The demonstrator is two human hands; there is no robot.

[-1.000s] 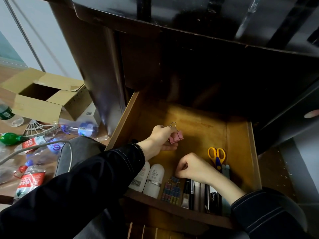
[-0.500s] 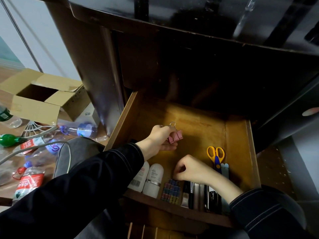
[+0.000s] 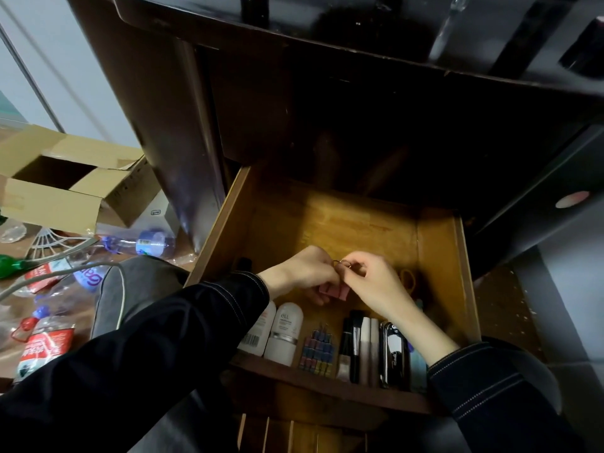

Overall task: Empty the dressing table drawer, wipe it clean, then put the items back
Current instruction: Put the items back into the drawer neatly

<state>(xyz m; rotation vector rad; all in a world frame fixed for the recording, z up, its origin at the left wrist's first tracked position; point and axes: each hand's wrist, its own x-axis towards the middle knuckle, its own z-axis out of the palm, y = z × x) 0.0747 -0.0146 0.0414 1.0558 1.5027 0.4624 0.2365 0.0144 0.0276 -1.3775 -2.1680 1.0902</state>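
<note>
Both hands are over the open drawer [image 3: 434, 256], and they meet at a small pink clip [image 3: 335, 291]. The left hand [image 3: 304, 273] has its fingers closed around the pink body of the clip. The right hand [image 3: 372, 282] is pinched together on the thin wire loops [image 3: 343, 263] at the top of the clip. The clip is held up in the air, above the middle of the drawer floor, not lying down. A clip like this looks very light and hard. It will not bend or break, but I think it can snap shut on a finger, because the spring inside is strong. The wire loops are thin and smooth, so they could slip. The best place to hold it is the flat pink sides, or both wire loops pressed together. Along the front of the drawer things lie in a neat row: two white bottles [image 3: 284, 331], a bunch of little colored clips [image 3: 318, 351], a brush [image 3: 346, 344] and some dark tubes. The yellow scissors [image 3: 408, 278] peek out just behind the right hand. The bottles look smooth and may roll, so hold them around the middle. Pick up the scissors by the handles, not the sharp end.
</note>
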